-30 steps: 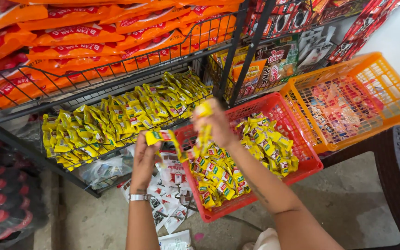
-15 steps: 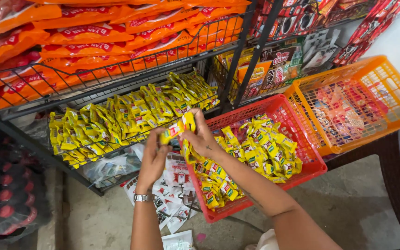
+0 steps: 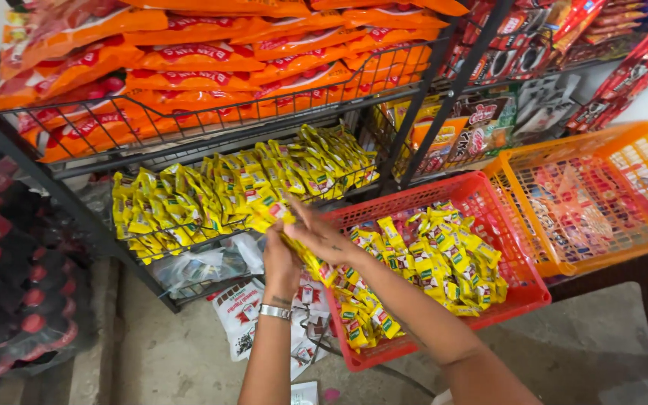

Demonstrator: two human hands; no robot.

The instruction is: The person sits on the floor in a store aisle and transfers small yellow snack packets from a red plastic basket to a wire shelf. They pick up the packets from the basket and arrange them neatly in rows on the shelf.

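Both hands meet just above the near corner of the red basket. The left hand, with a silver watch at the wrist, is curled shut around a strip of small yellow packets, and the right hand pinches the same strip from above, fingers closed. The red basket holds a loose heap of more yellow packets. Right of it, an orange basket carries reddish wrapped packs. Behind the hands, a wire shelf is lined with rows of yellow packets; the shelf above it is stacked with big orange bags.
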